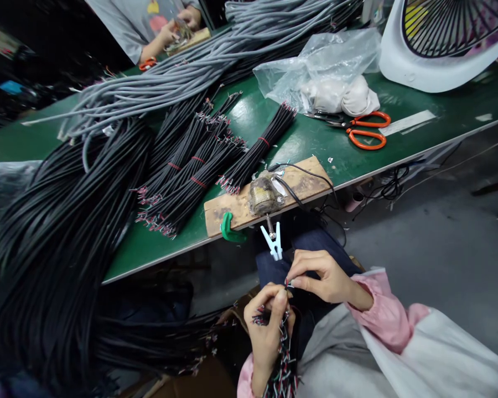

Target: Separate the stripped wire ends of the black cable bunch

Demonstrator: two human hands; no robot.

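Over my lap, my left hand [269, 326] is closed round a bundle of thin black cables [285, 359], whose stripped ends show red, white and black wires. Thumb and forefinger of my right hand [321, 276] pinch the fine wires at one cable end, just above the left thumb. Beyond the hands, a light blue clothes peg [273, 241] hangs at a metal tip sticking out from a small motor-like device [262, 194]. That device sits on a wooden board [309, 174], which a green clamp [231, 229] holds at the table edge.
Tied bundles of short black cables [199, 166] lie on the green table [249, 113], beside long grey cables [161, 83] and a hanging black cable mass [66, 249]. Orange-handled scissors [367, 130], a plastic bag [319, 61] and a white fan [427, 72] are to the right. Opposite, a co-worker's hands [172, 33] work.
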